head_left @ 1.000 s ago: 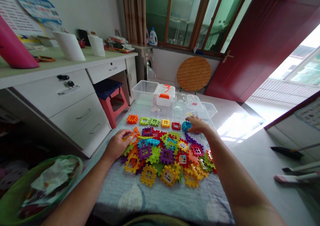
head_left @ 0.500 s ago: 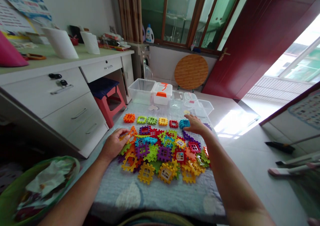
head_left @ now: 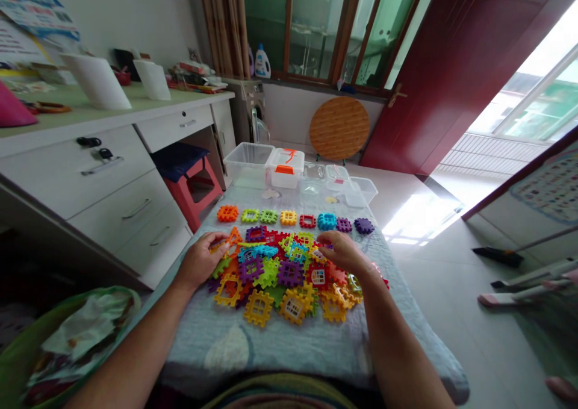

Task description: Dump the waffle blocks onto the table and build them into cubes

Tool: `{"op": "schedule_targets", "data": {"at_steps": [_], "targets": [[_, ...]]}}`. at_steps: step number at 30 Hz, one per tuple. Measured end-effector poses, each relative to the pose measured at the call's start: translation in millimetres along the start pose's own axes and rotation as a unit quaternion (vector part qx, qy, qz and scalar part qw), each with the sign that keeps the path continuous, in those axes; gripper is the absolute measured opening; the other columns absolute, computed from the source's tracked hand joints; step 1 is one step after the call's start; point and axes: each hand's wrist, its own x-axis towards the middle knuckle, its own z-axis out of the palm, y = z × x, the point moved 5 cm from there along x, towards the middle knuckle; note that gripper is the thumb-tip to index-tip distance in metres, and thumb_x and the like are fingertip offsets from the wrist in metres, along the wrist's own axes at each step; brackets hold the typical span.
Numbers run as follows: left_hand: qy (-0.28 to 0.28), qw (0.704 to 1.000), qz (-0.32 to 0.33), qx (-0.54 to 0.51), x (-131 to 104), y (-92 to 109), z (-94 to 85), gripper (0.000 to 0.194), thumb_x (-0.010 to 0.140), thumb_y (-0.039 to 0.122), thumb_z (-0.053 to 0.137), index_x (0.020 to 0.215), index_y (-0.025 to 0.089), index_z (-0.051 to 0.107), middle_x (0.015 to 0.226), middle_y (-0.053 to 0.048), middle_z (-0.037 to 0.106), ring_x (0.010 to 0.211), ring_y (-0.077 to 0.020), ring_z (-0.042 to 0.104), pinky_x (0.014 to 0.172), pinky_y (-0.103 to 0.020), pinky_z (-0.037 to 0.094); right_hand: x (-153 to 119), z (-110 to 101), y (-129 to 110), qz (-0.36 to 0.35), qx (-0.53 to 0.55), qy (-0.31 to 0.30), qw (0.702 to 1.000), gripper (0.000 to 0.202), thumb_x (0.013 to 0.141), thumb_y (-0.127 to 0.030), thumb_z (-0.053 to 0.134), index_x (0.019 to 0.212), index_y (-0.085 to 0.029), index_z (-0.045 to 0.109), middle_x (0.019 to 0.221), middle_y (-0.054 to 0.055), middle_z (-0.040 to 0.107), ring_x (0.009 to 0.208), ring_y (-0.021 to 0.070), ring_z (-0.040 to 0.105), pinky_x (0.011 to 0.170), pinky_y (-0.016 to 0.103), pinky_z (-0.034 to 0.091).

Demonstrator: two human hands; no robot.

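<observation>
Left fingers: your left hand (head_left: 201, 261) curls narrowly at the pile's left edge, by an orange piece (head_left: 233, 237); whether it grips, you cannot tell.
Right fingers: your right hand (head_left: 345, 252) bends loosely over the pile's right side; any hold is hidden.
Pile: mixed-colour toy pieces (head_left: 290, 273) lie unsorted, far more than in the row.
Row: eight colour spots (head_left: 288, 217), orange through purple, sit laid out beyond the pile.
Boxes: plastic boxes (head_left: 248, 171) stand farthest beyond the pile.

Home room, white drawer desk (head_left: 112, 174), washing machine (head_left: 253, 105), brown curtain (head_left: 224, 26), detergent bottle (head_left: 262, 62), plastic stool (head_left: 192, 183)
</observation>
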Motion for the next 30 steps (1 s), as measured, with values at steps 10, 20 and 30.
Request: {"op": "schedule_targets", "data": {"at_steps": [10,20,30], "targets": [[-0.011,1.0,-0.001,-0.001,0,-2,0.8,0.034,0.078,0.047,0.055,0.096,0.02,0.064,0.102,-0.006,0.07,0.095,-0.0233,0.065,0.095,-0.036,0.049,-3,8,-8,0.011,-0.069,-0.031,0.997,0.02,0.082,-0.035,0.064,0.088,-0.017,0.068,0.086,0.007,0.068,0.083,0.0197,0.06,0.075,0.029,0.041],[-0.004,1.0,0.008,0.012,0,-2,0.7,0.032,0.079,0.044,0.055,0.097,0.02,0.065,0.102,-0.006,0.07,0.096,-0.0226,0.065,0.094,-0.035,0.049,-1,14,-3,0.031,-0.042,-0.022,0.998,0.034,0.075,-0.029,0.068,0.106,-0.019,0.064,0.096,0.007,0.066,0.086,0.0203,0.061,0.077,0.029,0.044],[0.0,1.0,0.01,0.012,-1,1,-0.3,0.033,0.079,0.044,0.055,0.097,0.019,0.065,0.1,-0.006,0.07,0.095,-0.0226,0.065,0.094,-0.035,0.049,-8,4,3,-0.025,0.033,0.077,0.996,0.049,0.076,-0.021,0.064,0.124,-0.019,0.055,0.12,0.01,0.061,0.11,0.0249,0.053,0.1,0.041,0.04]]}}
